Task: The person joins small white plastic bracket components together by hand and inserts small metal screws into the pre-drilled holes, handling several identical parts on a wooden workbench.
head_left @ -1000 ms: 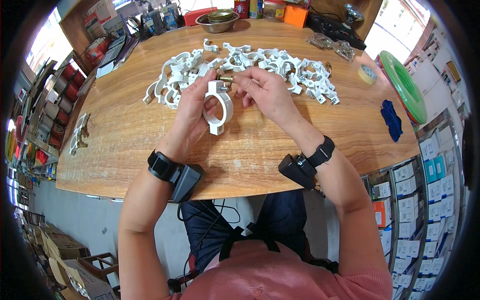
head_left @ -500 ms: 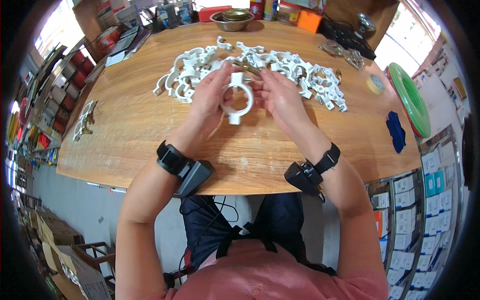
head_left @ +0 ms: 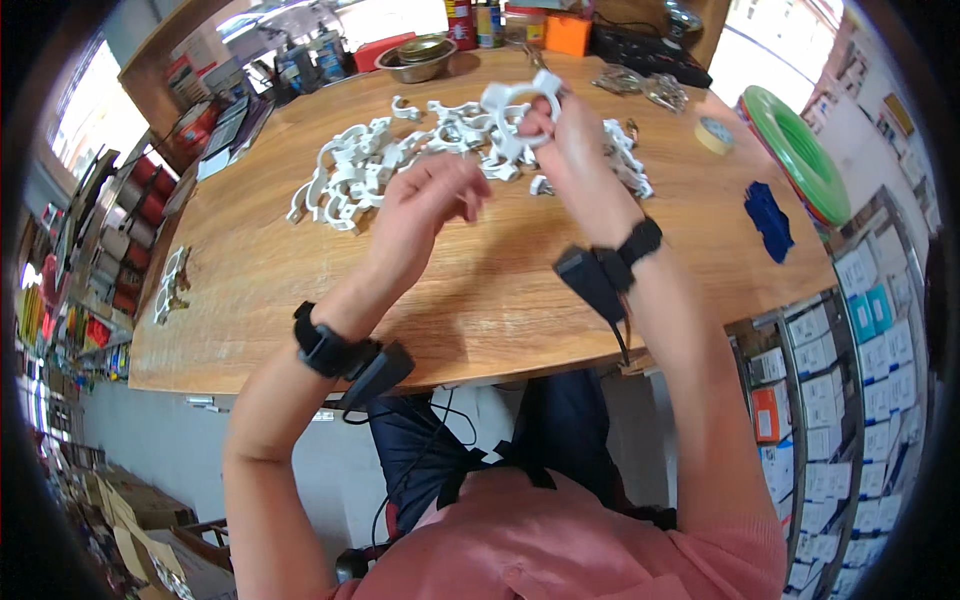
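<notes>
My right hand (head_left: 570, 125) is raised over the far side of the heap, fingers closed on a white plastic pipe clamp (head_left: 496, 98), a ring with block-shaped lugs. A slim brownish-gold object (head_left: 535, 58) shows just beyond that hand; I cannot make out its kind or whether it is held. Nearer and to the left, my left hand (head_left: 428, 200) hovers above the table at the heap's front edge, fingers loosely bent and apart, with nothing visible in them. Many similar white clamps (head_left: 345, 165) lie in a loose heap across the middle of the table.
Separate white clamps with brass-coloured parts (head_left: 172, 285) lie at the left edge of the wooden table (head_left: 300, 340). A metal bowl (head_left: 415, 68) stands at the back. Toward the right are a tape roll (head_left: 713, 135), a dark blue cloth (head_left: 768, 222) and green coils (head_left: 795, 150).
My hands have parted. The right has carried the clamp up and away to the right; the left no longer touches it. The whole view has also shifted slightly.
</notes>
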{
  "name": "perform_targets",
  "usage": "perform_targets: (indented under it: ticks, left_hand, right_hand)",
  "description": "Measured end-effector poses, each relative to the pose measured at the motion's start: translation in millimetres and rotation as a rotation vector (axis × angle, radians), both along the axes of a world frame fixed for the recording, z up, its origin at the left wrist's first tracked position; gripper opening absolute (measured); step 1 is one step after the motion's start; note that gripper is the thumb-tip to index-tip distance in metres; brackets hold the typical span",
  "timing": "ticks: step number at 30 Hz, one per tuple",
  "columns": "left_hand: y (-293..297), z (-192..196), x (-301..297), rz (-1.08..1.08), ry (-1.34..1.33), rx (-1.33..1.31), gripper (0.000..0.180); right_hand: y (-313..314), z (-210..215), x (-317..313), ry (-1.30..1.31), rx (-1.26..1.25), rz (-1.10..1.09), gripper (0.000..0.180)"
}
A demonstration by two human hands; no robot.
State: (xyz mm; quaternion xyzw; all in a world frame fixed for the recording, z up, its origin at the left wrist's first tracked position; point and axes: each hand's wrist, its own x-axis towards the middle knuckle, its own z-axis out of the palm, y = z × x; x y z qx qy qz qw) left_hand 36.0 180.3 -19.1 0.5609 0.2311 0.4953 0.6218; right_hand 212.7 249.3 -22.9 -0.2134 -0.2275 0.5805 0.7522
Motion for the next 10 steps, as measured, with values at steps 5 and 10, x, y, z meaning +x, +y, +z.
perform_targets:
  ticks: [5,10]
  left_hand:
    - [-80.4,11.1,35.0,-0.907,0.377,0.523,0.016]
    - [-120.8,4.9,75.6,-1.053,0.627,1.048,0.034]
  right_hand:
    - [36.5,43.8,-7.9,-0.014,0.086,-0.094,0.017]
    - [147.4,21.5,53.0,-0.086,0.709,0.353,0.011]
